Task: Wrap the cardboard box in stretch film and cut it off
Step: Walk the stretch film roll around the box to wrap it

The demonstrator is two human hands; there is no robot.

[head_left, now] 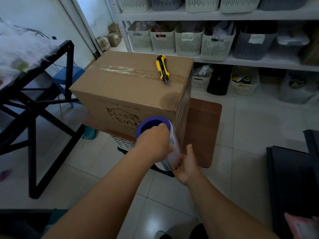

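A large brown cardboard box [131, 87], taped along its top seam, stands on a small brown table [205, 128]. A yellow and black utility knife [162, 69] lies on the box's top near the right edge. A stretch film roll [172, 144] with a blue core stands almost upright at the box's near right corner. My left hand [155, 142] grips its upper end, fingers at the core's rim. My right hand [187, 163] holds its lower end. Clear film stretches from the roll onto the box's right side [183, 107].
A black metal frame table [39, 107] piled with clear plastic stands at the left. White shelves [224, 16] with slotted baskets fill the back wall. Dark flat panels [293, 187] lie on the tiled floor at the right. A slotted basket [124, 142] shows under the box's table.
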